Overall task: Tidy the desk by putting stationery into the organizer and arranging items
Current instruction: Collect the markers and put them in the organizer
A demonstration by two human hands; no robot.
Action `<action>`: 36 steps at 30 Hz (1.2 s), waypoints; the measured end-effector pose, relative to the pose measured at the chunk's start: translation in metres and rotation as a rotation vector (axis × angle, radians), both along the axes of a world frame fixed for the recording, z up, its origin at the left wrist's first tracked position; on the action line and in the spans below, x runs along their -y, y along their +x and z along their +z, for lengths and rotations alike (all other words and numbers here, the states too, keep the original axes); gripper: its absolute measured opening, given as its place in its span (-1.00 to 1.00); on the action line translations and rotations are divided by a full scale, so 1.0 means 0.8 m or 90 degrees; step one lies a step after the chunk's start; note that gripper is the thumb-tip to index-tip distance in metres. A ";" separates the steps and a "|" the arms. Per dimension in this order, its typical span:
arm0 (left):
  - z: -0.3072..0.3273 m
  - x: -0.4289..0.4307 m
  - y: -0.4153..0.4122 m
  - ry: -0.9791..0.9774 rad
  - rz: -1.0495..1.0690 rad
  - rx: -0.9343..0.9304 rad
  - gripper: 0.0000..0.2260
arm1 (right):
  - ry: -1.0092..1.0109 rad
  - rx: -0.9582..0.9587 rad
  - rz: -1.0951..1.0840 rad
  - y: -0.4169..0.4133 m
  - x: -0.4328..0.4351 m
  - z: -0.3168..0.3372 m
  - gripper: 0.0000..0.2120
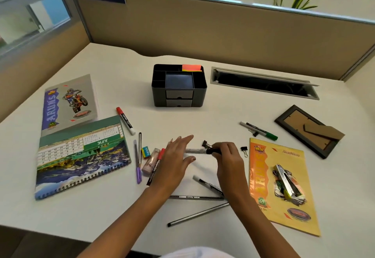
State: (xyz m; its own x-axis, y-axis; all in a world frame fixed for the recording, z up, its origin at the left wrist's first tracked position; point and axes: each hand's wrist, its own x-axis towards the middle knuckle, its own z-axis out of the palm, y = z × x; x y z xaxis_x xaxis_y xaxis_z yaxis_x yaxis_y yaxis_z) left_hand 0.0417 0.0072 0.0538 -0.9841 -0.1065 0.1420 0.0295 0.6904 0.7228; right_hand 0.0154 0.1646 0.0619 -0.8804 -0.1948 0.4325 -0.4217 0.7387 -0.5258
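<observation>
White cubicle desk [203, 119], backed by a beige partition [203, 30], carries a green spiral-bound calendar [81, 156] at left, a yellow paper-cover notebook [284, 186] at right and a black plastic desk organizer [159, 95] well back at centre, bright sticky notes [191, 67] in its rear right compartment. Nearer the front edge, a person's right hand [227, 156] pinches the black cap end of a white-barrelled marker [196, 150], held level and well apart from the organizer. The left hand [174, 162] lies open at the barrel's other end, fingers straight; contact cannot be told.
</observation>
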 end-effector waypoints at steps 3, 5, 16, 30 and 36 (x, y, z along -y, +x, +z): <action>0.012 -0.006 -0.001 -0.038 -0.046 -0.061 -0.55 | -0.062 -0.056 0.004 0.022 0.008 0.035 -0.83; 0.020 -0.009 0.001 -0.031 -0.056 -0.105 -0.68 | -0.109 -0.079 0.014 0.036 0.015 0.056 -0.84; 0.024 0.006 0.031 0.309 0.082 0.043 -0.85 | -0.091 0.045 -0.051 0.049 -0.016 0.032 -0.69; 0.015 0.008 0.051 0.519 0.140 0.181 -0.80 | 0.312 0.242 -0.057 0.060 -0.058 -0.043 -0.66; 0.015 0.001 0.057 0.412 0.082 0.195 -0.81 | 0.233 0.086 -0.072 0.047 -0.059 -0.013 -0.63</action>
